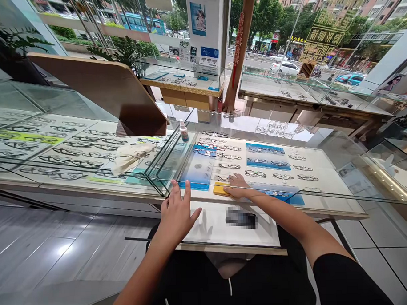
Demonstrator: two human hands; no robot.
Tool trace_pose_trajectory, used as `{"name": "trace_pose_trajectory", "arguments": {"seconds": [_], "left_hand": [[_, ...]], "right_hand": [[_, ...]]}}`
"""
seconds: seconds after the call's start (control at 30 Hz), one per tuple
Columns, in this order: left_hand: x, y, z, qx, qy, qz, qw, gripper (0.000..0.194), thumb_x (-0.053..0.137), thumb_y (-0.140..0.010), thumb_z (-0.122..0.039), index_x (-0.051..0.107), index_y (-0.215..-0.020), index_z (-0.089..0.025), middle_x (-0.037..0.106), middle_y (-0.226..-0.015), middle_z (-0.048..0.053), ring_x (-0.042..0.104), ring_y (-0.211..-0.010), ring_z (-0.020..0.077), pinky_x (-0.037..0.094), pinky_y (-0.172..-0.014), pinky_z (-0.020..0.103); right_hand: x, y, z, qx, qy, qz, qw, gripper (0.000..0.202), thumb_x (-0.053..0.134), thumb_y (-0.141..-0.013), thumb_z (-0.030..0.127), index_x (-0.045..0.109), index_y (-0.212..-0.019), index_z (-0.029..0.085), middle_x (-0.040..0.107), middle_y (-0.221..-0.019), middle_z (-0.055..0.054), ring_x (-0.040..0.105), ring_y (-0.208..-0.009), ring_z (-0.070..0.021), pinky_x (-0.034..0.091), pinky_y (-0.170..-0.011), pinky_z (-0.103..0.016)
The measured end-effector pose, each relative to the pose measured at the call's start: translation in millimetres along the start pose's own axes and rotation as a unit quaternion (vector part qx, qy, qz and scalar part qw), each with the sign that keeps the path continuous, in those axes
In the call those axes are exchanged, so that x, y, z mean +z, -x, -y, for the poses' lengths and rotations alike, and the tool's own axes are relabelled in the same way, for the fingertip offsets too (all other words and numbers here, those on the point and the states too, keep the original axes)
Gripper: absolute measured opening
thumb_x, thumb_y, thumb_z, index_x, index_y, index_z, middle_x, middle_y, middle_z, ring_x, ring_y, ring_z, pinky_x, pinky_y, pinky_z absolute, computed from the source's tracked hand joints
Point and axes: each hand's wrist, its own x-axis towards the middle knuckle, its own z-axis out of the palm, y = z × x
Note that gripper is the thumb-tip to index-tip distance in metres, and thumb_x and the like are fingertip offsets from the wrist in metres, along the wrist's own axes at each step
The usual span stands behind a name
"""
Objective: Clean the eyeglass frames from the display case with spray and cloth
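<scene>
My left hand [177,215] is raised above the front edge of the glass counter, fingers spread, holding nothing. On the counter top, my right hand [238,186] reaches to a yellow cloth or case [221,189], its fingers spread over the right end of it. Eyeglasses [255,174] lie in rows under the glass around that hand. A small spray bottle [183,132] stands upright beyond my left hand. To its left lies a crumpled cream cloth [132,157]. A dark, partly blurred object [241,218] rests on the white drawer or shelf [206,234] below my hands.
A wooden-backed mirror or board [101,85] leans on the counter at the left. Glass panel edges run along the counter [338,196]. A brown post [238,53] and further display cases [184,79] stand behind, before the street windows.
</scene>
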Motion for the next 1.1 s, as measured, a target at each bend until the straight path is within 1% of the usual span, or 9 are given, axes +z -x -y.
{"name": "trace_pose_trajectory", "arguments": {"seconds": [0.23,0.4,0.47,0.57,0.7,0.77,0.87,1.0,1.1], "left_hand": [[3.1,-0.6,1.0,0.0,0.004,-0.007,1.0,0.093,0.06,-0.097,-0.047,0.018,-0.17,-0.008,0.007,-0.172,0.037,0.027,-0.16,0.0436,0.041,-0.112,0.054],[4.5,2.0,-1.4,0.004,-0.001,-0.018,1.0,0.094,0.062,-0.096,-0.047,0.019,-0.17,-0.007,0.008,-0.172,0.037,0.031,-0.158,0.0442,0.04,-0.113,0.054],[-1.0,5.3,-1.9,0.005,0.0,-0.032,0.999,0.091,0.063,-0.096,-0.046,0.023,-0.169,-0.009,0.014,-0.172,0.036,0.034,-0.156,0.0444,0.039,-0.114,0.055],[-20.9,7.8,1.1,-0.011,0.005,-0.06,0.998,0.069,0.056,-0.1,-0.043,0.044,-0.162,-0.014,0.035,-0.168,0.027,0.04,-0.153,0.0424,0.039,-0.113,0.057],[-63.5,-15.6,11.1,0.053,0.07,-0.089,0.992,0.039,0.05,-0.103,-0.04,0.072,-0.128,-0.02,0.06,-0.153,0.014,0.049,-0.145,0.0351,0.041,-0.112,0.051],[-83.6,-44.9,14.1,0.129,0.1,-0.108,0.981,0.035,0.052,-0.102,-0.038,0.072,-0.123,-0.02,0.064,-0.149,0.013,0.05,-0.143,0.0327,0.039,-0.114,0.049],[-101.1,-104.2,11.3,0.212,0.102,-0.119,0.965,0.028,0.056,-0.098,-0.032,0.071,-0.118,-0.019,0.068,-0.14,0.012,0.052,-0.138,0.032,0.035,-0.114,0.049],[-98.8,-179.4,-0.6,0.288,0.034,-0.067,0.955,0.027,0.063,-0.09,-0.027,0.067,-0.115,-0.019,0.072,-0.129,0.012,0.056,-0.13,0.0319,0.037,-0.107,0.046],[-88.2,-214.2,-9.2,0.301,-0.025,-0.02,0.953,0.038,0.069,-0.083,-0.025,0.064,-0.12,-0.02,0.071,-0.124,0.013,0.059,-0.125,0.0328,0.04,-0.101,0.044]], "right_hand": [[-20.2,32.7,35.9,-0.037,0.005,0.013,0.999,0.062,0.048,-0.102,0.055,0.061,-0.146,0.013,0.045,-0.166,-0.018,0.038,-0.153,-0.0376,0.026,-0.125,-0.048],[-51.8,102.0,85.2,-0.19,-0.041,0.131,0.972,0.045,0.052,-0.101,0.057,0.077,-0.117,0.023,0.078,-0.116,-0.009,0.07,-0.108,-0.0285,0.051,-0.089,-0.039],[-75.3,125.4,87.5,-0.237,-0.062,0.1,0.964,0.043,0.047,-0.105,0.054,0.077,-0.103,0.023,0.079,-0.099,-0.006,0.07,-0.092,-0.0242,0.049,-0.08,-0.036],[-109.2,140.7,52.1,-0.186,-0.057,-0.089,0.977,0.036,0.048,-0.106,0.046,0.074,-0.102,0.022,0.077,-0.105,-0.009,0.066,-0.101,-0.0252,0.048,-0.089,-0.038],[-120.3,136.6,-37.2,-0.025,0.006,-0.266,0.964,0.034,0.044,-0.105,0.041,0.071,-0.108,0.02,0.074,-0.114,-0.015,0.062,-0.109,-0.0322,0.046,-0.097,-0.046],[-110.2,134.3,-72.9,0.02,0.018,-0.307,0.951,0.036,0.044,-0.104,0.042,0.071,-0.112,0.019,0.072,-0.117,-0.017,0.061,-0.111,-0.0345,0.047,-0.098,-0.048],[-91.4,134.0,-98.5,0.032,-0.003,-0.34,0.94,0.038,0.044,-0.104,0.043,0.067,-0.119,0.017,0.069,-0.121,-0.017,0.062,-0.113,-0.0339,0.046,-0.103,-0.049],[-81.0,132.4,-101.5,0.04,-0.039,-0.363,0.93,0.04,0.048,-0.102,0.044,0.062,-0.127,0.017,0.068,-0.12,-0.016,0.062,-0.112,-0.0339,0.049,-0.098,-0.048],[-80.9,129.7,-101.4,0.039,-0.046,-0.371,0.927,0.041,0.05,-0.101,0.043,0.06,-0.131,0.017,0.069,-0.119,-0.016,0.063,-0.11,-0.0348,0.05,-0.095,-0.049]]}}
